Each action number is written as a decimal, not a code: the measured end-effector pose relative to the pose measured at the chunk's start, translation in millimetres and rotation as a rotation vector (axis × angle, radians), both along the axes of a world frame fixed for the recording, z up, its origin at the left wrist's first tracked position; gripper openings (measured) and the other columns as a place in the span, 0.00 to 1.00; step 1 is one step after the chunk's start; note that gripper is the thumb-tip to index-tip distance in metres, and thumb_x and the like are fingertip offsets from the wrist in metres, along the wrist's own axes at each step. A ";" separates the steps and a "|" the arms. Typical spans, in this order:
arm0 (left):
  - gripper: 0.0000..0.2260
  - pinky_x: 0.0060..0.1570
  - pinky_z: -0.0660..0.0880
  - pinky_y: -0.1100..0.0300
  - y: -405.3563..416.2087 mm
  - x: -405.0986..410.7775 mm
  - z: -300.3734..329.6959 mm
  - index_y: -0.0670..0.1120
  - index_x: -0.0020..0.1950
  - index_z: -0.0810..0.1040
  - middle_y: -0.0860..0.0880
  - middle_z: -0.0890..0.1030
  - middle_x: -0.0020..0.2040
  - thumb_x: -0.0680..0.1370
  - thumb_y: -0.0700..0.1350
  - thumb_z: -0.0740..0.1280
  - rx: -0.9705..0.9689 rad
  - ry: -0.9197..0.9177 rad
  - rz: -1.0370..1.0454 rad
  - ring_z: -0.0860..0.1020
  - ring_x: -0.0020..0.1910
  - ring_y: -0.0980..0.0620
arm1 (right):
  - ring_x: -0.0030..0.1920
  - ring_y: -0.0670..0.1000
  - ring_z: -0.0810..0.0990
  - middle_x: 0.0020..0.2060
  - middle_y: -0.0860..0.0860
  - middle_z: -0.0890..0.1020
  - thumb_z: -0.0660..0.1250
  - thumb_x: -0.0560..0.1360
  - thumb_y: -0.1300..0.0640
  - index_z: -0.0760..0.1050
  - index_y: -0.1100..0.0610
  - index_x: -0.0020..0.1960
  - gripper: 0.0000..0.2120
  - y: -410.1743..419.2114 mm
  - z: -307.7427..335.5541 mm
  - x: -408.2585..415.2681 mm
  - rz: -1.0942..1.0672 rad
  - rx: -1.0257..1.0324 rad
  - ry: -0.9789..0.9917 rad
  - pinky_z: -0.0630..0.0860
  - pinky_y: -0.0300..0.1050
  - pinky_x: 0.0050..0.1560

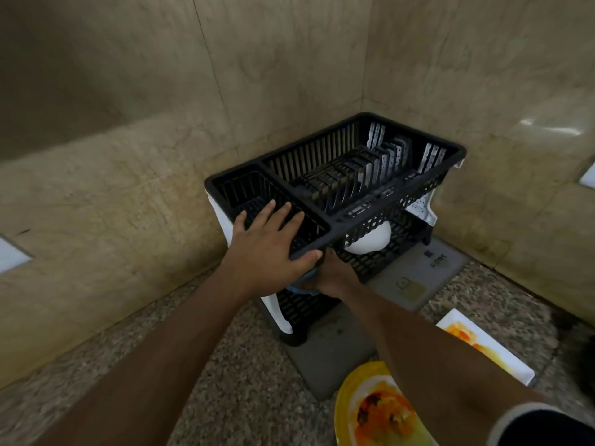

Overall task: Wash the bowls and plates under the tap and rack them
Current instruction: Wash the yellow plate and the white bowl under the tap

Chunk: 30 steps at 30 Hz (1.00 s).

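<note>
A black two-tier dish rack [289, 149] stands on a grey mat in the corner. My left hand [270, 246] rests flat on the top tier's near-left corner, fingers straight over the cutlery compartment and thumb against the rim. My right hand [335, 275] reaches under that tier and grips a blue bowl [297, 285] at the lower shelf; most of the bowl is hidden by both hands. A white bowl [370, 239] lies upside down on the lower shelf to the right. The top tier's plate slots hold nothing.
A yellow plate [347, 397] smeared with orange food sits at the bottom edge. A white rectangular plate [502, 355] with food residue lies to the right. The grey mat [328, 358] covers the speckled stone counter [244, 381]. Beige stone walls close in behind and on both sides.
</note>
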<state>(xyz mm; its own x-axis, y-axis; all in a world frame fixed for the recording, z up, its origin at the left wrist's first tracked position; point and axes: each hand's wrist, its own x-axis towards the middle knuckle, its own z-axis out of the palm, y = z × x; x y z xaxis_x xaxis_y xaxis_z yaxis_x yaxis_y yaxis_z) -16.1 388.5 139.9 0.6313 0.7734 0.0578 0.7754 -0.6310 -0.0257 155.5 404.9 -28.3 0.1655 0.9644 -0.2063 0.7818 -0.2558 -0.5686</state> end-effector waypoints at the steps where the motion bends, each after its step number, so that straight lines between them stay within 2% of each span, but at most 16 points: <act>1: 0.38 0.75 0.44 0.39 0.1 0.0 -0.1 0.56 0.80 0.50 0.54 0.49 0.81 0.73 0.73 0.43 0.002 0.000 0.001 0.44 0.79 0.52 | 0.67 0.53 0.71 0.69 0.49 0.71 0.70 0.57 0.27 0.57 0.45 0.75 0.52 -0.4 -2.2 1.0 -0.003 0.007 -0.030 0.74 0.56 0.62; 4: 0.38 0.75 0.45 0.39 -0.3 0.2 0.3 0.57 0.79 0.52 0.54 0.51 0.81 0.73 0.73 0.43 0.001 0.001 -0.001 0.45 0.79 0.52 | 0.66 0.55 0.73 0.68 0.51 0.71 0.67 0.57 0.24 0.56 0.46 0.75 0.54 -19.0 16.8 1.6 -0.011 0.095 -0.010 0.75 0.56 0.61; 7: 0.37 0.76 0.45 0.41 -4.0 -0.9 0.7 0.57 0.79 0.54 0.53 0.55 0.80 0.74 0.73 0.44 0.013 -0.023 0.002 0.48 0.79 0.53 | 0.63 0.54 0.74 0.64 0.50 0.74 0.69 0.68 0.33 0.65 0.46 0.71 0.36 -48.6 34.0 9.0 0.009 0.132 0.033 0.76 0.54 0.58; 10: 0.35 0.76 0.44 0.42 -10.4 -3.1 2.9 0.55 0.79 0.55 0.52 0.57 0.80 0.76 0.71 0.47 -0.032 -0.063 0.014 0.50 0.79 0.52 | 0.58 0.51 0.79 0.56 0.46 0.80 0.68 0.72 0.38 0.73 0.45 0.62 0.22 -82.6 46.7 18.8 -0.014 0.166 0.142 0.78 0.51 0.54; 11: 0.34 0.76 0.45 0.42 -14.3 -4.2 4.1 0.55 0.79 0.54 0.52 0.57 0.80 0.77 0.70 0.48 -0.051 -0.076 0.025 0.50 0.79 0.52 | 0.59 0.51 0.79 0.58 0.47 0.80 0.69 0.73 0.41 0.75 0.48 0.63 0.21 -94.6 50.3 21.2 -0.022 0.173 0.160 0.77 0.48 0.56; 13: 0.33 0.76 0.46 0.43 -27.1 -4.7 5.7 0.54 0.79 0.53 0.51 0.57 0.80 0.78 0.68 0.51 -0.057 -0.102 0.036 0.51 0.79 0.51 | 0.65 0.51 0.75 0.65 0.49 0.77 0.69 0.76 0.46 0.72 0.54 0.70 0.24 -122.5 61.4 23.4 -0.051 0.152 0.131 0.71 0.43 0.62; 15: 0.30 0.76 0.50 0.44 -51.5 -2.9 5.6 0.54 0.79 0.56 0.50 0.59 0.79 0.80 0.64 0.53 -0.003 -0.161 0.003 0.54 0.78 0.49 | 0.68 0.53 0.73 0.67 0.51 0.75 0.68 0.78 0.47 0.69 0.56 0.72 0.26 -151.9 68.3 27.3 -0.086 0.132 0.145 0.70 0.45 0.65; 17: 0.26 0.72 0.58 0.47 -84.3 -1.1 2.2 0.51 0.76 0.65 0.48 0.68 0.74 0.80 0.59 0.57 0.080 -0.254 -0.051 0.64 0.74 0.47 | 0.64 0.53 0.76 0.62 0.52 0.78 0.68 0.78 0.50 0.73 0.56 0.68 0.21 -181.9 74.9 31.6 -0.121 0.154 0.194 0.74 0.47 0.63; 19: 0.21 0.64 0.69 0.49 -115.6 0.2 -7.8 0.48 0.70 0.73 0.48 0.75 0.66 0.79 0.54 0.60 0.132 -0.354 -0.086 0.73 0.66 0.47 | 0.58 0.52 0.79 0.55 0.51 0.81 0.67 0.78 0.52 0.77 0.55 0.61 0.14 -211.7 76.0 38.4 -0.169 0.170 0.221 0.75 0.47 0.57; 20: 0.18 0.60 0.72 0.50 -129.4 0.6 -15.9 0.47 0.67 0.76 0.49 0.77 0.62 0.79 0.52 0.61 0.114 -0.405 -0.081 0.75 0.61 0.48 | 0.55 0.51 0.80 0.53 0.50 0.82 0.66 0.79 0.52 0.79 0.54 0.58 0.11 -228.6 76.0 41.4 -0.190 0.170 0.223 0.76 0.46 0.54; 22: 0.13 0.52 0.75 0.54 -157.8 2.4 -35.8 0.48 0.63 0.78 0.49 0.79 0.56 0.80 0.49 0.62 -0.042 -0.463 -0.034 0.78 0.54 0.50 | 0.48 0.52 0.81 0.47 0.49 0.83 0.64 0.79 0.52 0.80 0.53 0.53 0.08 -262.0 74.8 48.3 -0.251 0.158 0.193 0.77 0.48 0.48; 25: 0.10 0.44 0.75 0.55 -188.9 3.8 -72.0 0.48 0.55 0.80 0.50 0.80 0.48 0.80 0.50 0.62 -0.269 -0.429 0.082 0.78 0.44 0.52 | 0.41 0.51 0.80 0.40 0.49 0.83 0.65 0.75 0.47 0.81 0.50 0.46 0.08 -305.2 62.1 58.0 -0.348 0.100 0.134 0.79 0.50 0.43; 28: 0.14 0.38 0.68 0.56 -207.5 1.1 -108.1 0.44 0.44 0.77 0.47 0.78 0.40 0.79 0.53 0.60 -0.409 -0.399 0.159 0.77 0.40 0.49 | 0.42 0.52 0.81 0.39 0.49 0.83 0.65 0.70 0.43 0.79 0.48 0.43 0.10 -338.5 41.8 63.8 -0.442 0.060 0.147 0.77 0.46 0.41; 30: 0.09 0.38 0.62 0.58 -217.5 -1.6 -121.4 0.49 0.43 0.73 0.51 0.75 0.38 0.81 0.50 0.60 -0.482 -0.302 0.182 0.76 0.42 0.47 | 0.43 0.53 0.81 0.40 0.50 0.83 0.66 0.72 0.46 0.79 0.50 0.42 0.09 -353.2 31.3 63.9 -0.437 0.037 0.127 0.73 0.45 0.39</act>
